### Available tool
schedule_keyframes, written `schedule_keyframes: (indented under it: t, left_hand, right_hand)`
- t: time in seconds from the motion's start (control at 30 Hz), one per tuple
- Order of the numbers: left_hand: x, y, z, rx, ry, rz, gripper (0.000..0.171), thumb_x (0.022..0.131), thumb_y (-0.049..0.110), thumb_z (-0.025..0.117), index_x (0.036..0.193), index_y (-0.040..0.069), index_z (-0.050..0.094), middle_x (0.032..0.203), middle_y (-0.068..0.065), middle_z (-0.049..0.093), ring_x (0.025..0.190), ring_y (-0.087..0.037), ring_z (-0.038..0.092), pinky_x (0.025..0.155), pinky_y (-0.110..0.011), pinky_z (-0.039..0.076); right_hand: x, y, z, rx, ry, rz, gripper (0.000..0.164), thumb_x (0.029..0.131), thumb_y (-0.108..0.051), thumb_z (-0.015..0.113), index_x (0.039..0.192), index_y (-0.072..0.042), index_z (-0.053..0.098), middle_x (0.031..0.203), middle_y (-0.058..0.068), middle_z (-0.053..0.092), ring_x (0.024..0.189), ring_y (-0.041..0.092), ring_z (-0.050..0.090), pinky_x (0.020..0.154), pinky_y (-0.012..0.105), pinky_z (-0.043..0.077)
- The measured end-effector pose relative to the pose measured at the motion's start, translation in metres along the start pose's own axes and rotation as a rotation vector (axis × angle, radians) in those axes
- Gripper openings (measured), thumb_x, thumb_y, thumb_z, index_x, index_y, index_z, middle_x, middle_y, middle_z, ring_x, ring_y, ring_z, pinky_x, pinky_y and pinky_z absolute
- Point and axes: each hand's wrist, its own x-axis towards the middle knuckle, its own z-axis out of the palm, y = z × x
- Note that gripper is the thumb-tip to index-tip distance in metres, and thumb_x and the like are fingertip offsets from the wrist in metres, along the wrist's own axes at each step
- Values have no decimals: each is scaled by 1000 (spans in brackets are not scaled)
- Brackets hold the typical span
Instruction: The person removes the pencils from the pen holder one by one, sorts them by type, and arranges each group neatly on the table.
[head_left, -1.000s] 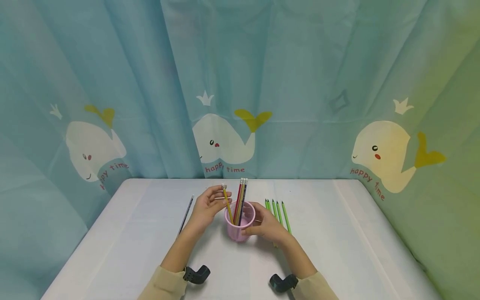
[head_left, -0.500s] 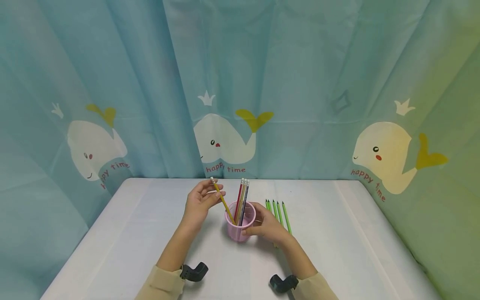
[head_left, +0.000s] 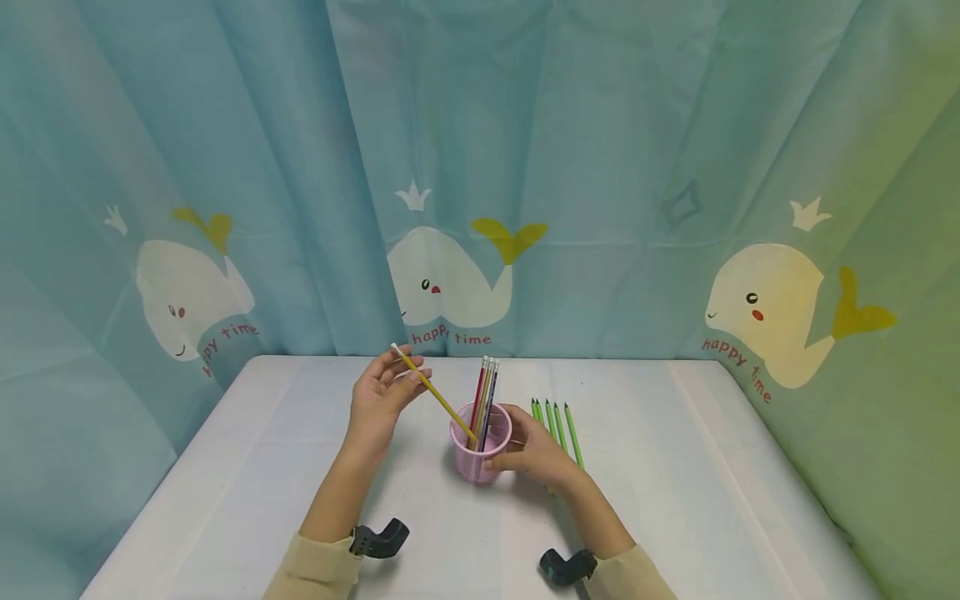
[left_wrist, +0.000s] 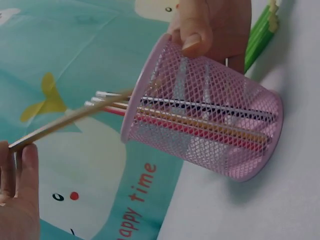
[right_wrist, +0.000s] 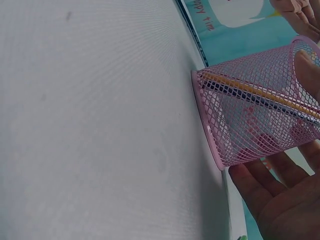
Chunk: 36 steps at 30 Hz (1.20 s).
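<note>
My left hand [head_left: 372, 408] pinches a yellow pencil [head_left: 438, 398] near its white eraser end. The pencil slants down to the right, its lower end inside a pink mesh pencil cup [head_left: 471, 468]. My right hand [head_left: 531, 446] holds this cup upright from the right, thumb on the near side and fingers behind, as the right wrist view also shows. Several other pencils, among them a red pencil [left_wrist: 200, 131] and a dark patterned pencil [left_wrist: 240, 113], stand in the cup with their eraser ends up. In the left wrist view the yellow pencil's low end is hidden past the rim.
Several green pencils [head_left: 573, 437] lie on the white table [head_left: 675, 500], right of the cup and partly behind the right hand. A blue-green curtain [head_left: 600, 167] with whale prints hangs along the table's far edge. Dark wrist cameras [head_left: 378, 540] sit at both cuffs.
My left hand has moved left and slightly away, tilting the yellow pencil further and drawing it partly upward. A dark pencil on the table at left is now hidden by that arm. The right hand stays put.
</note>
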Motion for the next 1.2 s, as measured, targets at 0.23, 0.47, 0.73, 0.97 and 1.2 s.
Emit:
schedule_keyframes:
  t: [0.23,0.47,0.73,0.97,1.2]
  left_hand:
    - [-1,3,-5,-128,93,-36,31,97,-1,61,127,3,55,111,-4,67,97,-15,70,94,-29,57]
    - [-1,4,-12,-204,123,-97,22,99,9,61,121,10,61,112,1,67,97,-12,65,89,-31,60]
    - [0,3,-19,-270,81,-120,15,104,14,51,119,15,49,114,0,61,108,-18,63,95,-42,58]
    - [-1,6,-23,-312,128,-184,20,105,21,48,124,23,43,113,-1,56,107,-19,65,94,-45,58]
    - [-2,12,-29,-354,221,-259,45,102,-2,48,135,26,38,122,-3,49,116,-20,56,101,-43,54]
  right_hand:
    - [0,0,1,27,-10,-10,79,72,-2,86,141,-6,48,137,17,57,124,33,57,106,44,50]
    - [0,1,1,23,-8,-9,79,72,-2,86,141,-7,48,137,16,57,124,33,57,106,44,50]
    - [0,-1,1,26,-8,-9,80,71,-1,86,141,-7,48,138,16,57,124,33,56,107,43,50]
    - [-1,0,1,37,-14,-21,80,72,-2,86,142,-6,47,138,17,56,124,34,56,107,45,49]
    - [0,0,1,40,-20,-29,80,72,-2,85,142,-4,47,138,19,56,124,35,56,107,46,49]
